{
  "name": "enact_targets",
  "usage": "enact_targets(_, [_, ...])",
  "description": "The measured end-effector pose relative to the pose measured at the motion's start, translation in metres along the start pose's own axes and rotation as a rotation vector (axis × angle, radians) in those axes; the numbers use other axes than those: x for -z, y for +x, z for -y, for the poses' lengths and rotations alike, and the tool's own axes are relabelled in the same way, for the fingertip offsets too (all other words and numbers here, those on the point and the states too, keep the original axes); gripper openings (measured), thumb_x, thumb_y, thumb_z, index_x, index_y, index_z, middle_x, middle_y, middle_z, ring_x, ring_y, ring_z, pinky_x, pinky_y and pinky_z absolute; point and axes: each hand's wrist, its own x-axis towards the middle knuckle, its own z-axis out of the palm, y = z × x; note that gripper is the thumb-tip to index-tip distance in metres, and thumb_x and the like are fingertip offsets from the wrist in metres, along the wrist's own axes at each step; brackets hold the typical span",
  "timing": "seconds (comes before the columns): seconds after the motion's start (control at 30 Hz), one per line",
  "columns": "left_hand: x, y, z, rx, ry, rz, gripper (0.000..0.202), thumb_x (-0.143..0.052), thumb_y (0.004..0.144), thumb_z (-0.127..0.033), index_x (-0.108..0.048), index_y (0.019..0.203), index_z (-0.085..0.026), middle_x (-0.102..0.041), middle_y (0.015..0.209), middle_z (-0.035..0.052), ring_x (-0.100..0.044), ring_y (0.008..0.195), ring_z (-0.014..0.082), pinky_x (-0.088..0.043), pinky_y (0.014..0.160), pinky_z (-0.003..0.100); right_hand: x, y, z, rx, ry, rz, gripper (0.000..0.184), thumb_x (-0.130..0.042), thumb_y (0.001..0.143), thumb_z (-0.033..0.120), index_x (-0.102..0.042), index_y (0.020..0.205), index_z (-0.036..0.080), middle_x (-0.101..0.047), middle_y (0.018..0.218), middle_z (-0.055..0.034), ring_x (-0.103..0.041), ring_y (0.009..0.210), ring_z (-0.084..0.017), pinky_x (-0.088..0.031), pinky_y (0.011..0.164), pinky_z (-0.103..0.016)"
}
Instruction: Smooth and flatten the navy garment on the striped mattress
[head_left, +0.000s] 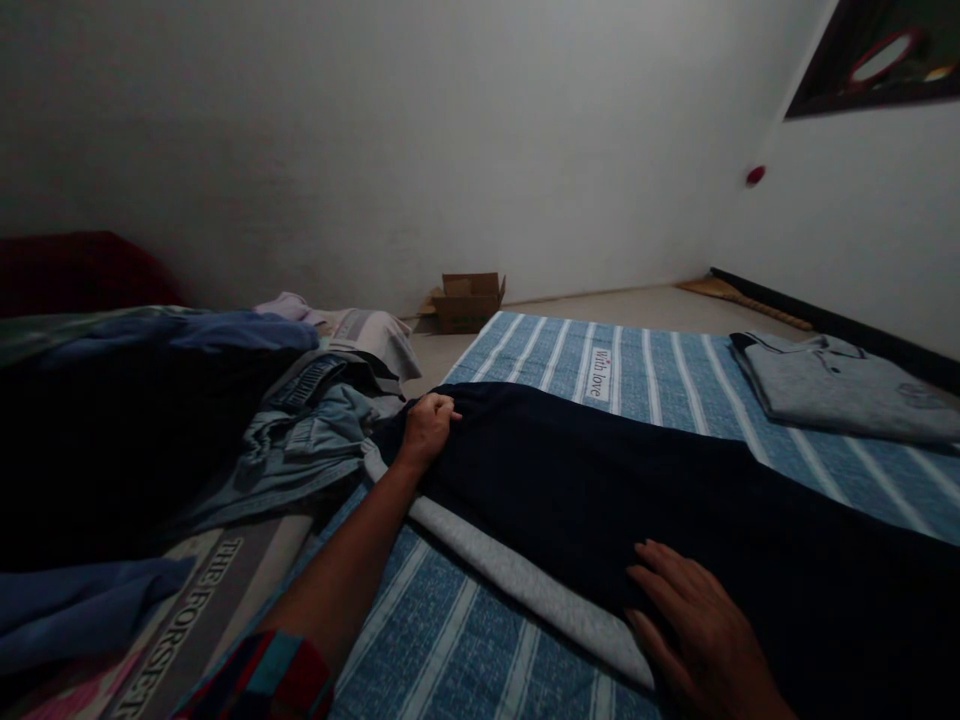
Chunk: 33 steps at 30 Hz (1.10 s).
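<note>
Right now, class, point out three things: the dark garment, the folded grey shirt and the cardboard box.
dark garment [600, 480], head view, on its flat middle.
grey shirt [832, 395], head view, on the middle of its folded front.
cardboard box [466, 310], head view, on its front wall.

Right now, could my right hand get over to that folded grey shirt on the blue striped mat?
Probably yes. The right hand lies flat on the dark garment; only open mat separates it from the grey shirt, though it looks a stretch.
</note>
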Motion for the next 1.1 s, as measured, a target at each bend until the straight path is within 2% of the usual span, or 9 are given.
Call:
enact_targets(0.1, [0.008,0.019,0.0,0.082,-0.072,-0.054,0.027,-0.037,0.083,-0.033,-0.058,0.085,-0.015,-0.069,0.071,0.0044,-0.06,0.053,0.0149,-0.049,0.055,0.026,-0.001,-0.001,-0.001,-0.01,0.01,0.006,0.025,-0.054,0.085,0.027,-0.062,0.107,0.019,-0.067,0.114,-0.0098,-0.063,0.106,-0.024,-0.053,0.083,-0.039])
enact_targets(0.17, [0.013,0.034,0.0,0.13,-0.086,-0.106,0.029,-0.036,0.083,-0.032,-0.058,0.086,-0.014,-0.069,0.072,0.0057,-0.061,0.053,0.0151,-0.048,0.053,0.025,-0.002,-0.003,-0.001,-0.02,0.009,0.013,0.026,-0.055,0.084,0.028,-0.062,0.108,0.02,-0.066,0.115,-0.0094,-0.062,0.107,-0.024,-0.052,0.084,-0.039])
enact_targets(0.27, [0.021,0.057,0.004,0.194,-0.055,-0.198,0.03,-0.036,0.081,-0.027,-0.059,0.091,-0.012,-0.069,0.08,0.01,-0.065,0.066,0.0182,-0.049,0.057,0.027,-0.003,-0.005,-0.001,-0.025,0.001,0.012,0.026,-0.055,0.084,0.029,-0.062,0.108,0.02,-0.066,0.115,-0.0093,-0.062,0.106,-0.025,-0.052,0.084,-0.04])
enact_targets(0.37, [0.031,0.069,0.012,0.22,0.036,-0.29,0.032,-0.047,0.071,-0.019,-0.059,0.1,-0.011,-0.068,0.098,0.0137,-0.064,0.089,0.0231,-0.049,0.072,0.031,-0.003,-0.005,0.0,-0.023,-0.003,0.009,0.026,-0.054,0.085,0.029,-0.062,0.108,0.02,-0.066,0.115,-0.0094,-0.063,0.106,-0.025,-0.052,0.084,-0.04])
enact_targets(0.43, [0.037,0.069,0.018,0.208,0.095,-0.291,0.032,-0.054,0.066,-0.019,-0.062,0.096,-0.012,-0.068,0.099,0.0127,-0.062,0.095,0.0252,-0.047,0.078,0.032,-0.004,-0.004,0.0,-0.019,0.002,0.0,0.025,-0.054,0.085,0.029,-0.062,0.107,0.02,-0.066,0.115,-0.0098,-0.063,0.106,-0.024,-0.052,0.084,-0.04])
enact_targets(0.57, [0.045,0.055,0.028,0.166,0.178,-0.192,0.017,-0.052,0.068,-0.025,-0.066,0.068,-0.016,-0.07,0.076,0.0085,-0.064,0.081,0.0251,-0.046,0.075,0.031,-0.004,-0.004,0.0,-0.019,0.014,-0.011,0.025,-0.055,0.085,0.029,-0.063,0.107,0.019,-0.067,0.114,-0.0102,-0.063,0.106,-0.025,-0.052,0.084,-0.039])
enact_targets(0.7, [0.049,0.035,0.032,0.14,0.239,-0.161,0.018,-0.051,0.067,-0.024,-0.068,0.073,-0.019,-0.071,0.082,0.0063,-0.064,0.084,0.024,-0.045,0.076,0.03,-0.004,-0.004,-0.002,-0.019,0.014,-0.002,0.026,-0.055,0.085,0.029,-0.064,0.107,0.019,-0.066,0.115,-0.0102,-0.062,0.107,-0.025,-0.052,0.085,-0.039])
enact_targets(0.83, [0.05,0.022,0.033,0.152,0.273,-0.133,0.018,-0.052,0.071,-0.031,-0.067,0.074,-0.02,-0.071,0.085,0.0086,-0.064,0.085,0.0262,-0.045,0.075,0.032,-0.003,-0.004,-0.002,-0.017,0.007,0.02,0.026,-0.055,0.084,0.029,-0.064,0.106,0.019,-0.066,0.115,-0.0103,-0.062,0.106,-0.025,-0.052,0.085,-0.039])
enact_targets(1.1, [0.049,0.028,0.039,0.262,0.172,-0.034,0.016,-0.064,0.062,-0.035,-0.064,0.069,-0.019,-0.069,0.074,0.0063,-0.064,0.079,0.0233,-0.046,0.066,0.027,-0.007,-0.007,-0.003,-0.012,0.009,0.015,0.026,-0.055,0.085,0.029,-0.063,0.107,0.02,-0.066,0.115,-0.0101,-0.063,0.106,-0.025,-0.053,0.084,-0.039])
